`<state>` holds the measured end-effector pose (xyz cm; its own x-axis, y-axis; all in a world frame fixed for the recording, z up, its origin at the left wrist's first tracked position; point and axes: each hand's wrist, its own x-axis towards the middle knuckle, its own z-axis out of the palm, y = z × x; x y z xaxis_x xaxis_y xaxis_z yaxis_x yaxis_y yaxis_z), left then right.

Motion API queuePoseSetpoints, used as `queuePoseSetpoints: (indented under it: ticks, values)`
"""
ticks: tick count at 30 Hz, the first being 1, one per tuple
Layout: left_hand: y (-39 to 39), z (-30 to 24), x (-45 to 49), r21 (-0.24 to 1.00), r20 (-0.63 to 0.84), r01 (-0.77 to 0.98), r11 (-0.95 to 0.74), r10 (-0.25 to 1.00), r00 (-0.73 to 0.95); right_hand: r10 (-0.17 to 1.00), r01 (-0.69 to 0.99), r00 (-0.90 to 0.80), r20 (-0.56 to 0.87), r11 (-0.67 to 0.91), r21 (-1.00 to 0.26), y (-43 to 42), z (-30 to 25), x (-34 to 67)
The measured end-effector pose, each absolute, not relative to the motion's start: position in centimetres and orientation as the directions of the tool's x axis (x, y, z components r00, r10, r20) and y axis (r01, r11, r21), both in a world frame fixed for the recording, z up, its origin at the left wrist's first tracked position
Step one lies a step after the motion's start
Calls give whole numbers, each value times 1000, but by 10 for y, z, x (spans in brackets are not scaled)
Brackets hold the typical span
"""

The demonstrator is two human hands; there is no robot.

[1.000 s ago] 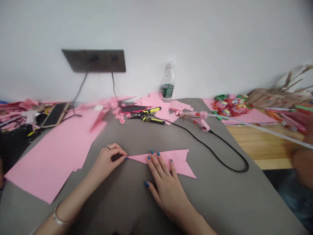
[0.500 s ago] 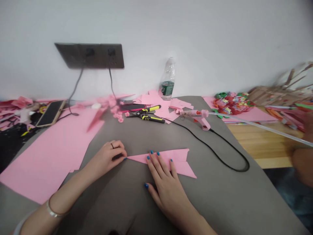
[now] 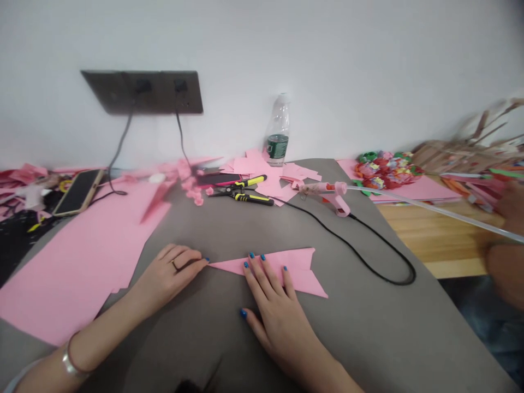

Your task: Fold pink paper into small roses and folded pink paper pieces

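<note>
Right hand [image 3: 274, 314] pressing flat, fingers spread, on a pointed pink paper strip [image 3: 301, 273] lying mid-frame on the grey counter [image 3: 368, 327]; left hand [image 3: 170, 278] apart, curled just beside the strip's tip, grip unclear. Strip showing cut edges, one end notched, nothing attached. Hot glue gun [image 3: 333, 197], yellow-handled snips [image 3: 241, 197] lying beyond, upper centre.

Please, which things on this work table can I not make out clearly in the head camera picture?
In the head view:
Pink paper: one part is hidden under the right hand.
Another person's hand: blurred and cut off by the right edge.
Dried stems: too blurred to tell their kind.
</note>
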<state>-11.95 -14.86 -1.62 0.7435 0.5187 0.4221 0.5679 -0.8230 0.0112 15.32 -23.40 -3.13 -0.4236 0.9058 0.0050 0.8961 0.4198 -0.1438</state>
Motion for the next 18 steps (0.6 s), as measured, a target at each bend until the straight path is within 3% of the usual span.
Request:
queuePoseSetpoints:
  ticks: [12, 18]
  values:
    - [-190, -24, -101, -114, 307, 742, -661, 687, 659, 904, 896, -425, -34, 415, -158, -234, -28, 153]
    - [-201, -16, -80, -241, 257, 773, -587, 729, 634, 903, 899, -420, -90, 400, -178, -232, -22, 152]
